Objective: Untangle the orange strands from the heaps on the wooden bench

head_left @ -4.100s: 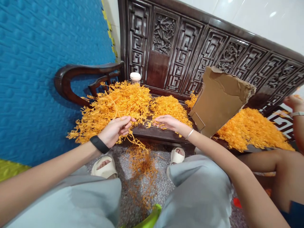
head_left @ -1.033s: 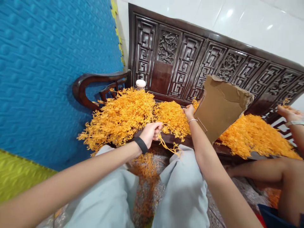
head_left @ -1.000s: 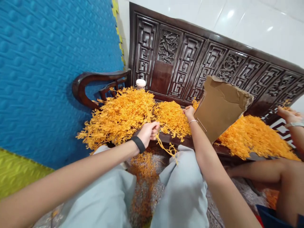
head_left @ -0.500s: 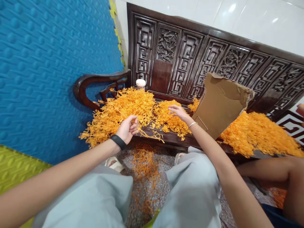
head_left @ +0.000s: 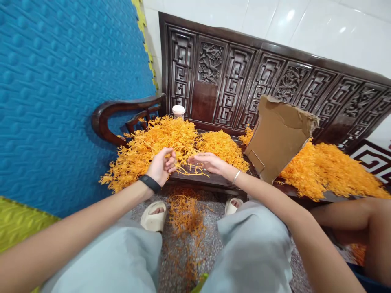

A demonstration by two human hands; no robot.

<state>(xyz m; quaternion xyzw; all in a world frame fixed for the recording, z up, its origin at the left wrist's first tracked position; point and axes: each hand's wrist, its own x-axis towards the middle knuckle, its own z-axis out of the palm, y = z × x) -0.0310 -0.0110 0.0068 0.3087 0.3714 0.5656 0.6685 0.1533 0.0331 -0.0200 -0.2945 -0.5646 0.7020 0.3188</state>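
Note:
A thin orange plastic sprig (head_left: 191, 171) lies across the front edge of the dark carved wooden bench (head_left: 210, 181). My left hand (head_left: 161, 166), with a black band on the wrist, pinches the sprig's left end. My right hand (head_left: 210, 163), wearing a silver bangle, rests fingers spread on the sprig's right part. Behind my left hand is a big heap of branched orange sprigs (head_left: 152, 148). A smaller heap of orange bits (head_left: 221, 146) lies behind my right hand.
A torn cardboard piece (head_left: 276, 136) stands on the seat, with another orange heap (head_left: 332, 171) to its right. A white-capped jar (head_left: 178, 111) stands at the seat's back. Orange scraps (head_left: 185, 213) litter the floor between my sandalled feet. Another person's leg (head_left: 351, 215) is at the right. A blue padded wall (head_left: 61, 89) is at the left.
My right hand came back from the smaller heap to the sprig at the bench edge. My left hand stayed on the sprig's end. The other person's hand at the far right left the view.

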